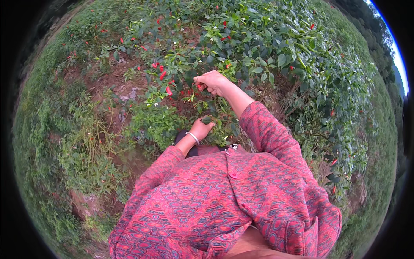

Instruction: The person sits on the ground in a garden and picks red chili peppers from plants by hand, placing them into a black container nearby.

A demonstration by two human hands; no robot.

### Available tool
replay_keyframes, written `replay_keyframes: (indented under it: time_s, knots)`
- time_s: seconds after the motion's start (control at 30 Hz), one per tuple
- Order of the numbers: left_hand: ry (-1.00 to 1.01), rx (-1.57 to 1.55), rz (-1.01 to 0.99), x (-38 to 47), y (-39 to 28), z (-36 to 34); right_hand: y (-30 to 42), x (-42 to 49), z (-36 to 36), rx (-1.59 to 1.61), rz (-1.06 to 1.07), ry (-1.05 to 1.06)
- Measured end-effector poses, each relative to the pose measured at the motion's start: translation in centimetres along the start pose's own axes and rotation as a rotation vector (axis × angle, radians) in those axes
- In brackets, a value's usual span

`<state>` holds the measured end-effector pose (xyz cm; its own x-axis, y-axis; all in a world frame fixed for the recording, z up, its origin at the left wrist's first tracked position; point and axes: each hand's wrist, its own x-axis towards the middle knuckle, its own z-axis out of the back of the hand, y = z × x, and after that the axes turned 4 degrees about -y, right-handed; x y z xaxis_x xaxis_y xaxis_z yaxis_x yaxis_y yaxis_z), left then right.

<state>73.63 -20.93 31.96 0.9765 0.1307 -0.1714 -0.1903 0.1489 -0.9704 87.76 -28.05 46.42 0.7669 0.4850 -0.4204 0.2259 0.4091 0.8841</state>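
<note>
Among chili pepper plants, my right hand (212,82) is closed around a red chili pepper (200,86), its fingers curled inward. Closer to my body, my left hand (202,128) is at a leafy pepper stem; a green leaf (207,120) lies over its fingers and partly hides them. A white bangle (193,138) circles my left wrist. To the left of my right hand hang more ripe peppers, among them one red chili (162,75) and another red chili (169,91) lower down.
Dense pepper plants (291,42) with green and red pods stand ahead and to the right. Reddish soil (110,77) shows between plants on the left, with pale scraps (129,94) on it. Dry stems (289,97) stick out right of my right forearm.
</note>
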Motion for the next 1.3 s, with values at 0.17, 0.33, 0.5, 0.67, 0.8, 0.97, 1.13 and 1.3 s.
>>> replay_keyframes:
  time_s: [0.17, 0.33, 0.5, 0.67, 0.8, 0.97, 1.13, 1.3]
  knots:
    - [-0.002, -0.031, -0.023, 0.4, 0.7, 0.1, -1.5, 1.3, 0.8, -0.087, 0.070, -0.047]
    - [-0.021, 0.039, -0.018, 0.1, 0.3, 0.2, -2.2, 1.5, 1.0, -0.712, 0.221, -0.200]
    - [-0.064, -0.067, -0.013, -0.2, 1.3, 0.7, -0.7, -1.5, 0.3, -0.883, 0.167, -0.225]
    - [-0.078, -0.021, -0.009, 0.0, 0.3, 1.1, -0.7, -2.7, 2.0, -0.849, 0.158, -0.217]
    - [-0.060, -0.011, 0.038, 0.0, 0.0, 0.7, -2.3, 0.3, 3.4, -0.744, 0.150, -0.057]
    - [0.013, 0.014, -0.034, -0.2, -0.1, 0.7, -4.0, 0.4, 4.9, -0.329, 0.028, 0.047]
    - [-0.050, -0.007, -0.046, -0.6, -0.2, 1.1, -3.4, -1.4, 4.8, -0.123, 0.141, 0.135]
    - [-0.054, 0.102, -0.065, -1.1, -1.7, 0.7, -4.3, -1.1, 5.4, 0.047, 0.190, 0.184]
